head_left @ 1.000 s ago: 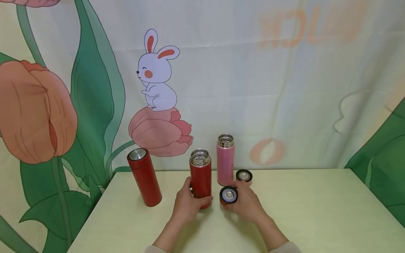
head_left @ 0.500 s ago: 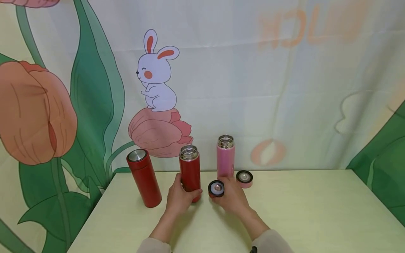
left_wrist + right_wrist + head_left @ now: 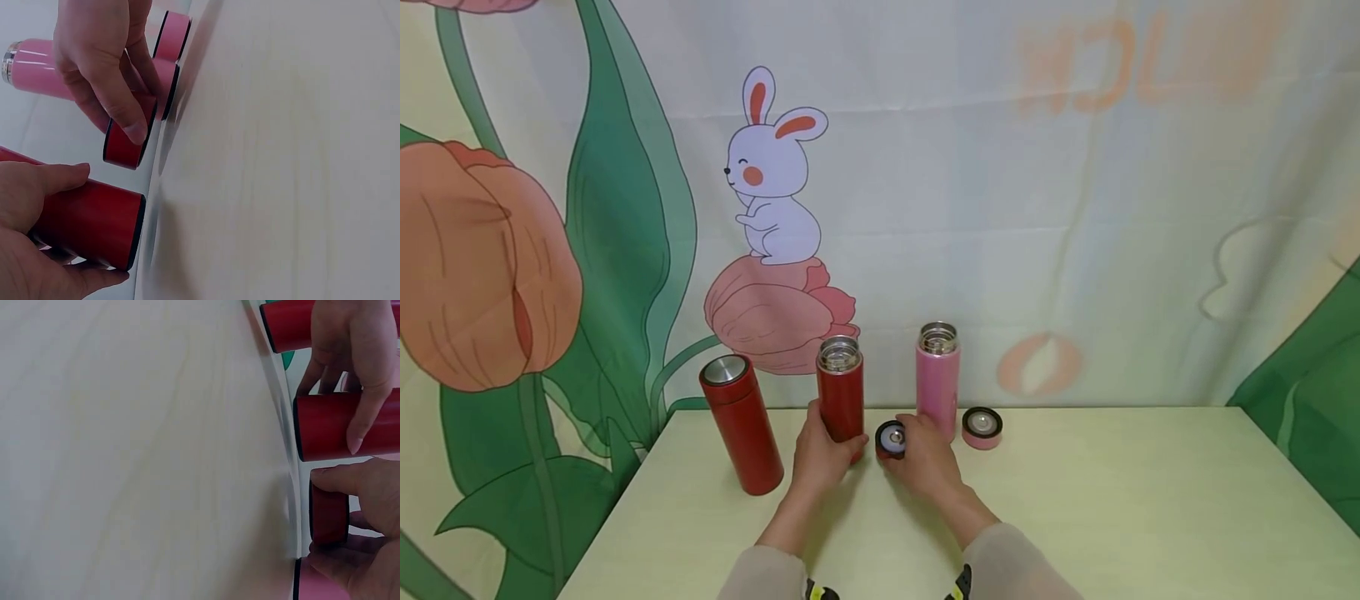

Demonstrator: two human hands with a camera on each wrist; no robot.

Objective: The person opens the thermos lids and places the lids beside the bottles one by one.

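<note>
My left hand (image 3: 822, 454) grips the lower body of a lidless red thermos (image 3: 841, 396), which stands upright with its steel mouth bare. Thumb and fingers wrap it from both sides in the left wrist view. Just right of it, my right hand (image 3: 931, 462) holds a red thermos lid (image 3: 891, 440) by its side, black-rimmed underside facing up. The lid (image 3: 329, 515) sits between thumb and fingers in the right wrist view. Behind the right hand stands a lidless pink thermos (image 3: 937, 379), its base partly covered by that hand in the head view.
A second red thermos (image 3: 745, 433), lid on, stands at the left. Right of the pink thermos lies a pink lid (image 3: 982, 432), underside up. The pale table (image 3: 1120, 500) meets a printed curtain (image 3: 880, 167) along its back edge.
My left hand has shifted the red thermos left and farther back. My right hand, with the red lid, has moved left and back too, leaving the pink lid in full view.
</note>
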